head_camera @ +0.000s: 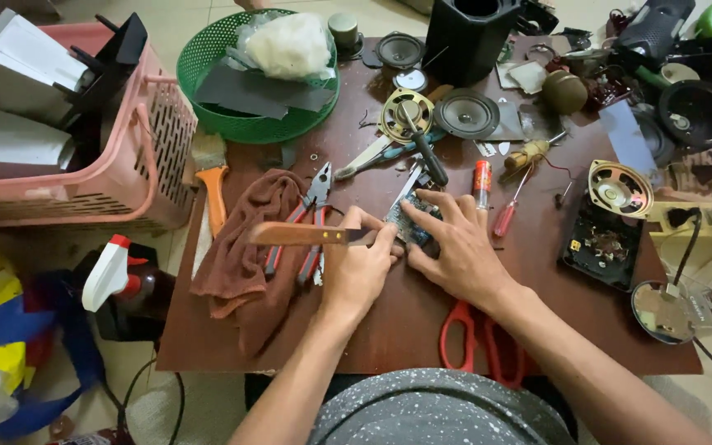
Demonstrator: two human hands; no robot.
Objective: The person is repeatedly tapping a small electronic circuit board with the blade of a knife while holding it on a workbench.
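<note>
Head view: left hand (358, 276) fingers gripping wooden-handled knife (311, 236), right hand (455, 251) fingers spread open on circuit board (411, 216), white fluff in green basket (208, 49)

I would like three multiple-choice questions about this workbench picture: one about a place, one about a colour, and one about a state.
1. Where do the scissors lie?
A. under the right forearm, near the table's front edge
B. inside the green basket
C. on the brown cloth

2. What colour is the basket at the left?
A. blue
B. pink
C. black

3. What is the left hand doing?
A. resting open on the table
B. gripping a wooden-handled tool
C. holding the spray bottle

Answers:
1. A, the red handles show beneath the right forearm.
2. B, its walls are pink.
3. B, its fingers close around the tool, next to the circuit board that the right hand presses down.
</note>
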